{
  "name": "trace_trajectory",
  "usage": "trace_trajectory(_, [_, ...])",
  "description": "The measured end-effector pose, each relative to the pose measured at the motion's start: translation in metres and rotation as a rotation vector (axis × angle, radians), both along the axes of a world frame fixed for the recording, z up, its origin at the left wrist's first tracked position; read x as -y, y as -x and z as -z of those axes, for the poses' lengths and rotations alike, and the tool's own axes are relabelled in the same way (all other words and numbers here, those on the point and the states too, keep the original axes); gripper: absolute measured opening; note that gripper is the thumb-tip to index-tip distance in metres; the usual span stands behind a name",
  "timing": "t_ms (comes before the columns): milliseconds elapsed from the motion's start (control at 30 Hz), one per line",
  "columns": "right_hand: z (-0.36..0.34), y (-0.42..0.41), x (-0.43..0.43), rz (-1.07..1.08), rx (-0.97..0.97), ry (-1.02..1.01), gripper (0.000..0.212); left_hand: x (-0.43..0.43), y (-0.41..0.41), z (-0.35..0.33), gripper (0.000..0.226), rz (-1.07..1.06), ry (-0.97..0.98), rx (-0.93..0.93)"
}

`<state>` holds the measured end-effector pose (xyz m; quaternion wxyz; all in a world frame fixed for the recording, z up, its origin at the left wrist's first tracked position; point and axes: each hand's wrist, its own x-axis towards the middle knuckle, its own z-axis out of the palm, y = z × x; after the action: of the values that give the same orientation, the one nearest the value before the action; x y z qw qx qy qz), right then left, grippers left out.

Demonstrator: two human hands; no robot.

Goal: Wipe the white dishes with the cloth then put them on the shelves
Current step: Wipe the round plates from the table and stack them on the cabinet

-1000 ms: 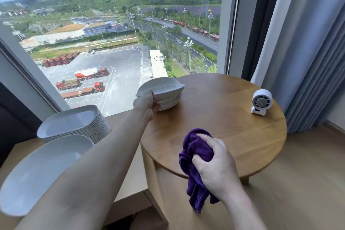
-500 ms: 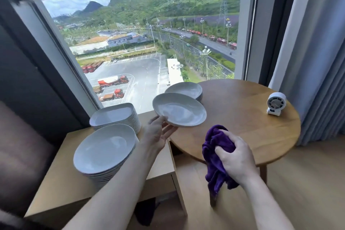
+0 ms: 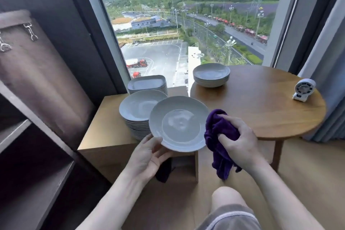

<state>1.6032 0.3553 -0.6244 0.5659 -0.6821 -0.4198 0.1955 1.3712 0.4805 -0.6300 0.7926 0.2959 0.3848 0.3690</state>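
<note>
My left hand [image 3: 149, 157] holds a white round dish [image 3: 180, 123] by its near rim, with the bowl tilted toward me in front of my chest. My right hand [image 3: 240, 140] grips a bunched purple cloth [image 3: 217, 132] right beside the dish's right edge. A stack of round white dishes [image 3: 139, 110] and a stack of squarish white plates [image 3: 147, 84] stand on the low wooden cabinet [image 3: 104, 132]. Another short stack of white bowls [image 3: 211, 74] sits on the round wooden table [image 3: 261, 106]. Dark shelves [image 3: 37, 183] are at the left.
A small white fan [image 3: 303, 89] stands on the table's right side. A large window is behind the table, with a grey curtain [image 3: 328, 73] at the right. A dark cloth [image 3: 164, 172] hangs below the cabinet's front. My knee [image 3: 225, 203] shows at the bottom.
My left hand lifted the top dish off the table's stack and carried it back toward me. The right hand brought the cloth up beside the dish. The view swung left and down.
</note>
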Motion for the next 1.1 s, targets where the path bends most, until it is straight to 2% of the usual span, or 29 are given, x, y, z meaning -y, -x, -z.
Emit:
trace_trajectory(200, [0.015, 0.047, -0.01, -0.164, 0.176, 0.082, 0.054, 0.015, 0.056, 0.023, 0.033, -0.031, 0.007, -0.045])
trace_trajectory(300, [0.031, 0.064, -0.013, -0.276, 0.257, 0.167, 0.058, 0.014, 0.074, 0.032, 0.046, 0.019, -0.048, -0.081])
trace_trajectory(600, [0.058, 0.086, -0.018, -0.494, 0.582, 0.365, 0.063, 0.011, 0.085, 0.043, 0.054, 0.126, -0.209, -0.191])
trace_trajectory(833, [0.056, 0.093, -0.019, -0.587, 0.733, 0.342, 0.063, 0.008, 0.077, 0.046, 0.055, 0.168, -0.186, -0.183])
trace_trajectory(967, [0.055, 0.099, -0.019, -0.663, 0.748, 0.312, 0.062, 0.014, 0.075, 0.052, 0.057, 0.216, -0.167, -0.175])
trace_trajectory(1100, [0.05, 0.102, -0.019, -0.641, 0.752, 0.241, 0.059, 0.018, 0.074, 0.056, 0.052, 0.27, -0.175, -0.19])
